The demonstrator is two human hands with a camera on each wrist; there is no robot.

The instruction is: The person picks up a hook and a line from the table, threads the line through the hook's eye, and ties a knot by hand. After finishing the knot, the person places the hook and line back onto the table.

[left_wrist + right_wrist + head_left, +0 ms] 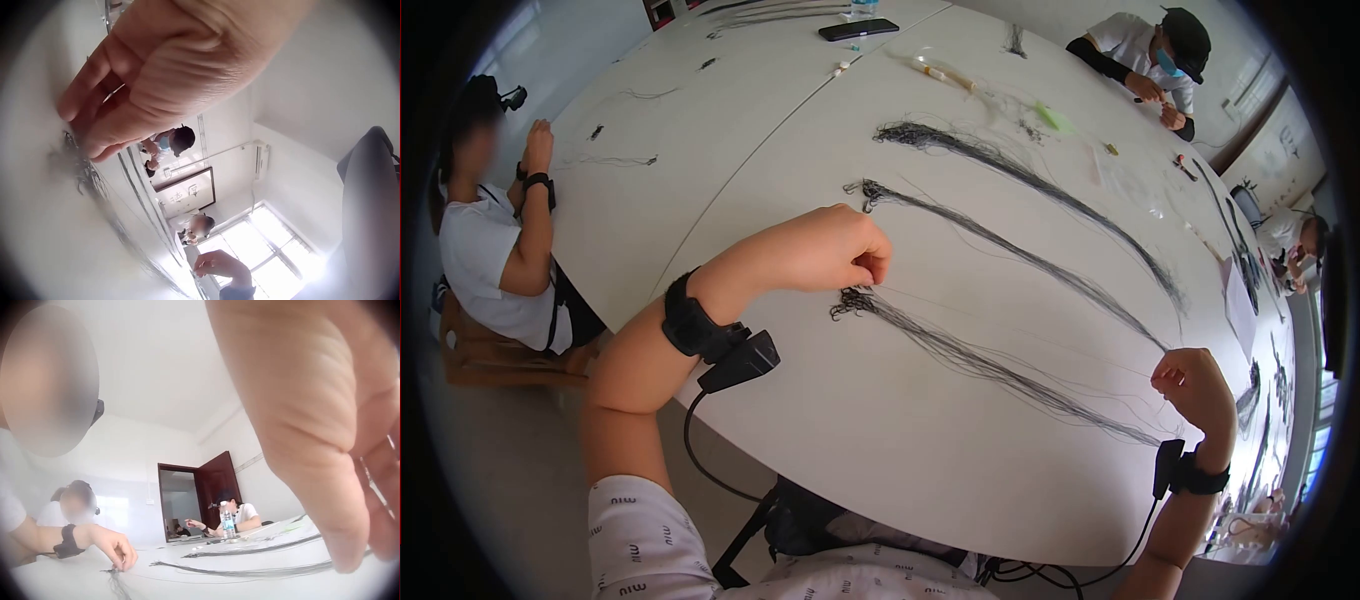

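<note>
Just above the nearest bundle of fishhooks on dark lines [960, 347], my left hand [825, 248] pinches the end of a thin fishing line [960, 308] between thumb and fingertips. That line stretches across to my right hand [1200, 390], whose thumb and fingers pinch its other end near the bundle's loose tail. Dark hooks [852, 302] cluster at the bundle's left end, right under my left fingertips; the left wrist view also shows hooks [80, 164] there. Whether a hook sits inside my left fingertips, I cannot tell.
Beyond lie a second hook bundle [1000, 240] and a thicker third one [1040, 180]. A phone [858, 30], a bottle [227, 522] and a green slip [1055, 117] are farther back. People sit around the table [740, 215]; cables [1040, 572] hang by its near edge.
</note>
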